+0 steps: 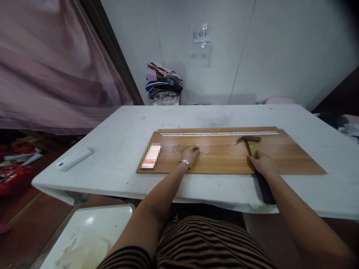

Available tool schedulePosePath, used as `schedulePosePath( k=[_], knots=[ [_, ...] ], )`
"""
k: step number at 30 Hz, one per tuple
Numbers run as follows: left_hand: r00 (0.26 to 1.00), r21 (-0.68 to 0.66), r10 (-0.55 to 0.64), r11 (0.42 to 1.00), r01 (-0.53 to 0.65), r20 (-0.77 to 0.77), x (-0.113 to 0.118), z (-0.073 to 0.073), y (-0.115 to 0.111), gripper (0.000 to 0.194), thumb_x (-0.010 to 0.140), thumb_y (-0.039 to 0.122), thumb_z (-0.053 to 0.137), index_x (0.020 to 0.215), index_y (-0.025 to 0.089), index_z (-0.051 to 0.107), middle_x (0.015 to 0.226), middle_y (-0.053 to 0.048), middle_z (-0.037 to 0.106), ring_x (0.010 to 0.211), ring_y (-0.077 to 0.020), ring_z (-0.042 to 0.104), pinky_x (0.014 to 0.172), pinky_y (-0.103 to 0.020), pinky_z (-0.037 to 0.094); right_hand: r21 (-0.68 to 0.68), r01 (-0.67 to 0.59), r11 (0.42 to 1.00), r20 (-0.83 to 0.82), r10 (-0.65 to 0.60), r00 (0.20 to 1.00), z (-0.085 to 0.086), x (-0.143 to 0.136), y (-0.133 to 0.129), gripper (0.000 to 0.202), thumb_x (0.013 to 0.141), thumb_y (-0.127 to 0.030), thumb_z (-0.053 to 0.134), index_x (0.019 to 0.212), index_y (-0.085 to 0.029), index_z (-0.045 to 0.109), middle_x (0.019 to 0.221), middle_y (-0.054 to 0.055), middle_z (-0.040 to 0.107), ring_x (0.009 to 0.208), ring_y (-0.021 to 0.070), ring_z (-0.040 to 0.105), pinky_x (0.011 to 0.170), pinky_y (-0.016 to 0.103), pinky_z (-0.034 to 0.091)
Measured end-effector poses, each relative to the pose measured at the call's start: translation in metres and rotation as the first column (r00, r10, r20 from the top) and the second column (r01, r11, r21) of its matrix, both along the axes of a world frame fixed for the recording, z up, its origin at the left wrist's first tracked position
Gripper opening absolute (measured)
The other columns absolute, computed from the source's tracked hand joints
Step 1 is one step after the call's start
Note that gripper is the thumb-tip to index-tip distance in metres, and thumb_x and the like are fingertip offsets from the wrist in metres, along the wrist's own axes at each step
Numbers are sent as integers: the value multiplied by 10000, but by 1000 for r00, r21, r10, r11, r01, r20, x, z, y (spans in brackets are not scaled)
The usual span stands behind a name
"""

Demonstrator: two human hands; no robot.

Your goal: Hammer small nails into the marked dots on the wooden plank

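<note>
My right hand [263,163] is wrapped round the handle of a claw hammer [254,147], whose head is over the right part of a wooden board [224,164]. The hammer's dark grip reaches past the board's near edge. My left hand [191,154], with a bracelet at the wrist, rests on the board with its fingertips pinched together. What they hold is too small to make out. Its fingers are at the left end of a row of small dark marks [216,153], perhaps nails or holes. Several loose nails [176,151] lie just left of that hand.
Two white measuring strips [218,133] run along the board's far side. A blurred-out rectangular item [151,156] lies at its left end. On the white-covered table [112,149] is a white cylindrical object [74,158]. Folded cloths [164,84] are stacked against the wall; a white stool [84,231] stands below left.
</note>
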State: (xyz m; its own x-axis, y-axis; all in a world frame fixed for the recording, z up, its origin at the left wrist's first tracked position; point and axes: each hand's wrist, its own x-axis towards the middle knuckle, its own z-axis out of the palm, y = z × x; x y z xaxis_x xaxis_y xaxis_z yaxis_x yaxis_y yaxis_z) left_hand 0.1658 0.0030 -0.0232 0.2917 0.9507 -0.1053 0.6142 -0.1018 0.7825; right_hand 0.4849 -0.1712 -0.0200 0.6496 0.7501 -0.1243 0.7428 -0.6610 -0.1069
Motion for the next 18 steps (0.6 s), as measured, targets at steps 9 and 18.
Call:
schedulePosePath(
  k=[9, 18],
  knots=[
    [999, -6, -25, 1000, 25, -20, 2, 1, -1, 194, 975, 112, 735, 1031, 237, 873, 1153, -52, 886, 1129, -212, 817, 1057, -303, 604, 32, 3, 999, -15, -2, 1000, 1, 0, -1, 433, 1080, -534, 545, 1166, -184, 784, 1224, 226, 834, 1118, 368, 781, 853, 400, 547],
    [994, 16, -90, 996, 91, -65, 1, -5, -1, 303, 975, 110, 727, 1214, 246, 854, 1249, -51, 877, 1203, -213, 802, 1083, -310, 596, -8, 2, 1000, 17, -2, 1000, 4, -3, -1, 476, 1091, -549, 511, 1204, -175, 782, 1243, 230, 831, 1139, 364, 786, 864, 399, 554]
  ],
)
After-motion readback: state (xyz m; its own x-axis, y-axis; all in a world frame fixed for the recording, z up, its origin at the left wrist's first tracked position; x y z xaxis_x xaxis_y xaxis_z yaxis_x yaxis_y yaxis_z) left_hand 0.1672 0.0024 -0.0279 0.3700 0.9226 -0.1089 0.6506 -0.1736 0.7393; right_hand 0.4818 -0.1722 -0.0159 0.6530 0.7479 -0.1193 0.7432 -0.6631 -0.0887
